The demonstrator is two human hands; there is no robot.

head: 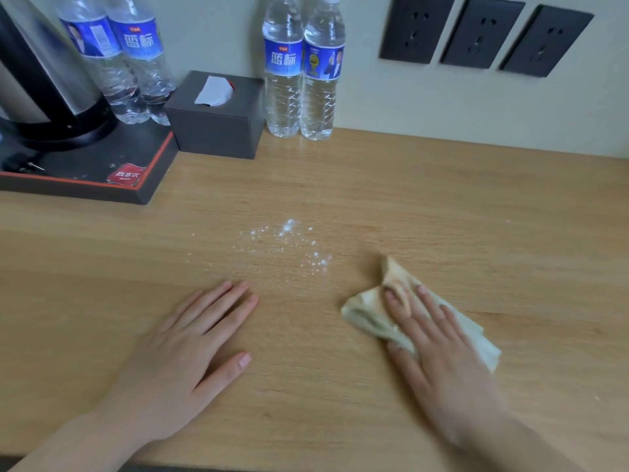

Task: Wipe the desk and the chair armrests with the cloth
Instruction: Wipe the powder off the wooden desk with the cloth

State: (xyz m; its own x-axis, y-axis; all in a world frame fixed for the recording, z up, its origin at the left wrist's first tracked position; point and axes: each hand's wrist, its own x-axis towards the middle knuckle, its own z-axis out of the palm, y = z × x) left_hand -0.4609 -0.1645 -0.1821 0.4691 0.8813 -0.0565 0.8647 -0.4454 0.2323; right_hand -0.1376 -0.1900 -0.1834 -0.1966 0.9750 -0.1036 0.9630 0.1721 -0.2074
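Observation:
A light wooden desk (pixel 442 206) fills the view. White powder specks (pixel 289 243) are scattered across its middle. My right hand (pixel 439 349) presses flat on a crumpled beige cloth (pixel 371 318), just right of and below the powder. The cloth sticks out beyond my fingers on the left, the top and the far right. My left hand (pixel 190 349) lies flat on the desk with fingers spread, holding nothing, below and left of the powder. No chair armrest is in view.
A black tray (pixel 102 185) with an electric kettle (pixel 41 80) and two water bottles (pixel 126 59) sits at the back left. Beside it stand a dark tissue box (pixel 218 131) and two more bottles (pixel 299 73). Wall sockets (pixel 483 32) are at the upper right.

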